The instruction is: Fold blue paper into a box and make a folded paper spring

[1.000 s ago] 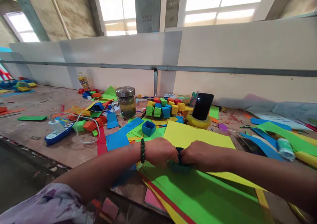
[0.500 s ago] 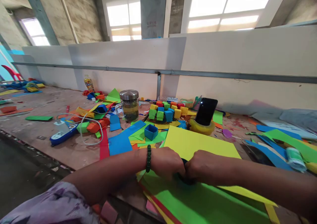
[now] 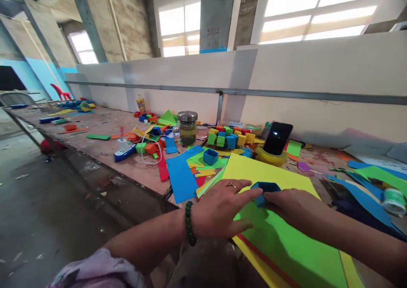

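Your cluttered desk (image 3: 104,122) carries a green sheet (image 3: 295,242) and a yellow sheet (image 3: 270,169), both flat and seemingly unworked. Your left hand (image 3: 219,209) is loosely spread, index finger at the blue box (image 3: 260,201); your right hand (image 3: 294,205) pinches that box's wall. A glass jar (image 3: 188,129) and phone (image 3: 277,138) stand beyond, not blocking you. Above the green sheet, the box looks nearly formed. A 2nd blue box (image 3: 210,156) and grouped small cubes (image 3: 231,141) look done.
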The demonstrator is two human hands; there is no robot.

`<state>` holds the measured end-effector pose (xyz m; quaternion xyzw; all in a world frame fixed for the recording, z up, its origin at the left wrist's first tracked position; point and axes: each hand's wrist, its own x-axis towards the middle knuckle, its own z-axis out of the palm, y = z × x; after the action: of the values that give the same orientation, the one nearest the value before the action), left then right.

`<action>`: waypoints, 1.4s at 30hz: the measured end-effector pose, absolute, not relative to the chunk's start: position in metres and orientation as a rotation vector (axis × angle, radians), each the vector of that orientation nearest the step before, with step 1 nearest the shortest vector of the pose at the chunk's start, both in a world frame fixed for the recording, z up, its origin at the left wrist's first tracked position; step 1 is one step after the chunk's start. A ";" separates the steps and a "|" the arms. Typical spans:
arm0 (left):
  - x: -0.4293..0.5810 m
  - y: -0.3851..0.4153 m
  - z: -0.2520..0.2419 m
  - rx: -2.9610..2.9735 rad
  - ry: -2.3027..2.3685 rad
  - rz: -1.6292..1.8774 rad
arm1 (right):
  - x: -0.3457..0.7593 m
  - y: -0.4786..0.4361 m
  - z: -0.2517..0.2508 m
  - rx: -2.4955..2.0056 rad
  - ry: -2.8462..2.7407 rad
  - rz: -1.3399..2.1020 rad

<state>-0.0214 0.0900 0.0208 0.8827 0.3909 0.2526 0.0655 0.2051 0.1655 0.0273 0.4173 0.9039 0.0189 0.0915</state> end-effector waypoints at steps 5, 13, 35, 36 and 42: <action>-0.008 0.081 -0.013 2.431 1.346 0.788 | 0.197 0.159 0.031 1.234 2.527 0.027; -0.001 0.077 -0.030 2.324 1.553 0.777 | 0.203 0.170 0.035 1.199 2.553 0.029; 0.016 0.103 -0.044 2.093 1.439 0.740 | 0.214 0.158 0.052 1.612 2.735 -0.238; 0.018 0.103 -0.042 2.123 1.470 0.687 | 0.209 0.162 0.049 1.566 2.681 -0.269; 0.026 0.100 -0.041 2.293 1.566 0.523 | 0.181 0.173 0.038 1.531 2.411 -0.277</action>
<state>0.0262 0.0995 -0.0414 0.8015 0.5474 0.1827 0.1571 0.1815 0.1726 0.0378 0.5285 0.8326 -0.0955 0.1356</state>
